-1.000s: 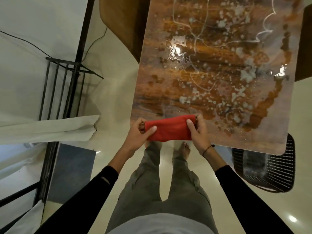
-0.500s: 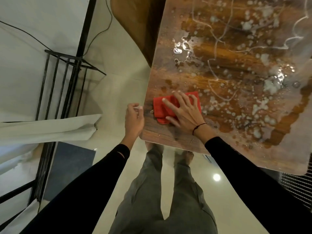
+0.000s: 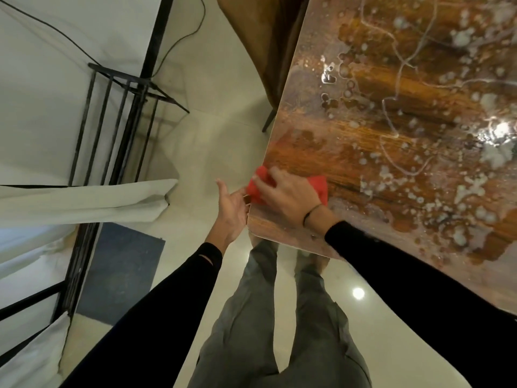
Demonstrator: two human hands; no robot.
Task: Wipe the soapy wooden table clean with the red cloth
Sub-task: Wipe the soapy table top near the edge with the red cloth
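At the near left corner of the table (image 3: 293, 152), the red cloth (image 3: 317, 184) is pressed flat under the right hand (image 3: 285, 194), whose fingers are spread over it, while the left hand (image 3: 230, 208) is held open with its palm against the table edge just beside the cloth, gripping nothing. Only the strip of wood around this corner looks largely free of foam, so the wiping is judged barely begun. Farther across, the soapy streaks and foam blobs (image 3: 472, 189) are left untouched over most of the surface.
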